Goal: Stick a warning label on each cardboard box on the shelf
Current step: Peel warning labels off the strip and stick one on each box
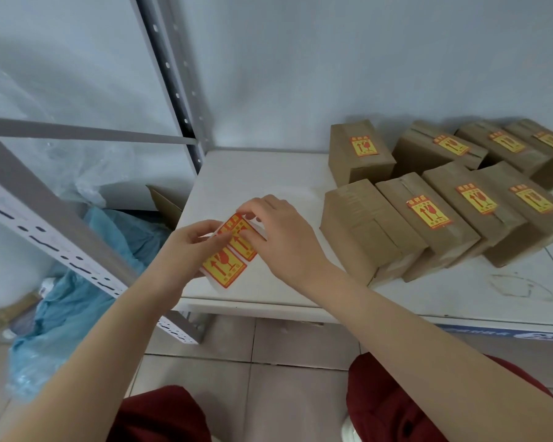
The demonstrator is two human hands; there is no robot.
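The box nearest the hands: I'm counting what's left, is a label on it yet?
Off. The nearest box shows bare cardboard on its top and front, while the box beside it carries a yellow label.

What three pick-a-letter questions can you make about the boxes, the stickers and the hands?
1. Where is the box without a label?
A. Front row, nearest the hands
B. Back row, far right
C. On the floor

2. How many boxes wear a sticker?
A. Three
B. Seven
C. Ten

3. What are the hands doing?
A. Lifting a box
B. Resting empty
C. Holding the label sheet

Answers:
1 A: it is the leftmost front box on the shelf.
2 B: seven of the eight boxes show yellow-and-red labels.
3 C: the left hand and the right hand both pinch the sheet.
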